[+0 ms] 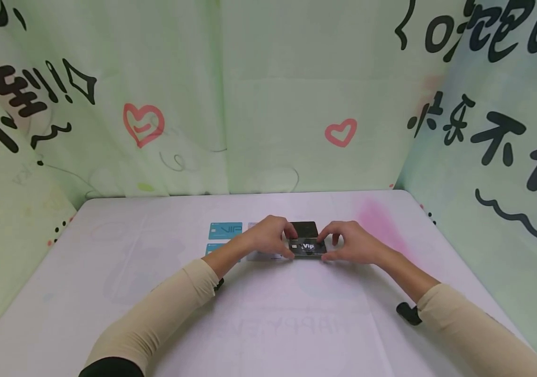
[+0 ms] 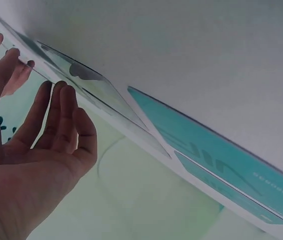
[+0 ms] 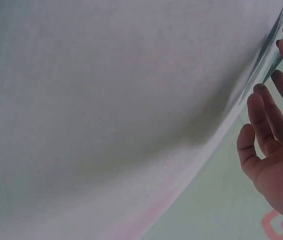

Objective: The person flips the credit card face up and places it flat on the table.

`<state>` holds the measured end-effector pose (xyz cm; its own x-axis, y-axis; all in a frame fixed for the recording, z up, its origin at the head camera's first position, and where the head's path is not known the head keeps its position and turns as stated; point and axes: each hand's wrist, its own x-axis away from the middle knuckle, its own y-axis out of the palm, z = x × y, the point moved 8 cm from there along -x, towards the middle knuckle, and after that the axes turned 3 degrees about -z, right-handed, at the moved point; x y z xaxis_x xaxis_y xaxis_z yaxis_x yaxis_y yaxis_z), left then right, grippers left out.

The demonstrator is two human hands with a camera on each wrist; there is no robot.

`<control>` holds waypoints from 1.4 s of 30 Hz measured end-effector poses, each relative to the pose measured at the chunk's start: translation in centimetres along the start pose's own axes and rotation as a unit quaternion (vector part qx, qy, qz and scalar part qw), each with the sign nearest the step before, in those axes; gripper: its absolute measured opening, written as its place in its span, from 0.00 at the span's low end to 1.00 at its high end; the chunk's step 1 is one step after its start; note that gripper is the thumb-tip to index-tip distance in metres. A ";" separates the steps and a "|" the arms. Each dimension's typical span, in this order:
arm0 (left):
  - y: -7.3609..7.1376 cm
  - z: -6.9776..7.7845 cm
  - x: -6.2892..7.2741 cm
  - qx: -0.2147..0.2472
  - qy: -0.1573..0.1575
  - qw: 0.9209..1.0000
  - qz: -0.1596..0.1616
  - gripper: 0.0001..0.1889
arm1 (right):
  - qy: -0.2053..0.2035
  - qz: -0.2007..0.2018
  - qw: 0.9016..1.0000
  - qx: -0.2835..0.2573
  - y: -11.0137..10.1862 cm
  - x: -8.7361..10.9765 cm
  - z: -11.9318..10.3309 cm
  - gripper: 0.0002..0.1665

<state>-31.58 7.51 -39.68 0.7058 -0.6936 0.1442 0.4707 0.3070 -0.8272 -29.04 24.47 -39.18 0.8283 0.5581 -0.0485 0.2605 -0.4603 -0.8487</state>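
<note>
In the head view, a black VIP card (image 1: pixel 308 248) is held at its two short ends. My left hand (image 1: pixel 270 236) pinches its left end between thumb and fingers, and my right hand (image 1: pixel 354 243) does the same at the right end. Just behind it lies a second black card (image 1: pixel 305 228) on the table. Left of these, partly covered by my left hand and forearm, are pale silvery cards (image 1: pixel 265 256). Whether the held card touches the table cannot be told. The right wrist view shows the right fingers (image 3: pixel 262 125) at the card's edge.
Two blue VIP cards (image 1: pixel 225 230) lie at the left, one behind the other; the nearer is partly hidden by my left forearm. A white cloth covers the table (image 1: pixel 268 324). Pale green curtains (image 1: pixel 268 104) with writing and hearts stand around its back and sides.
</note>
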 end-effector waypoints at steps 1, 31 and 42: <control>0.0 0.0 0.0 -0.001 -0.001 1.000 0.000 0.24 | 0.001 0.000 1.000 0.001 0.1 0.0 0.0 0.21; 1.1 0.8 -0.3 -0.083 0.009 0.996 0.007 0.20 | -0.004 -0.012 0.999 0.035 1.0 -0.1 -0.3 0.16; 1.1 0.7 -0.4 -0.082 0.001 0.997 0.011 0.20 | 0.000 -0.016 0.999 0.040 0.8 -0.1 -0.4 0.16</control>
<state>-30.93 8.63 -40.29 0.7135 -0.6894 0.1248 0.3626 0.2109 -0.9078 -28.74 23.74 -39.60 0.8197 0.5723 -0.0211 0.2466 -0.3860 -0.8889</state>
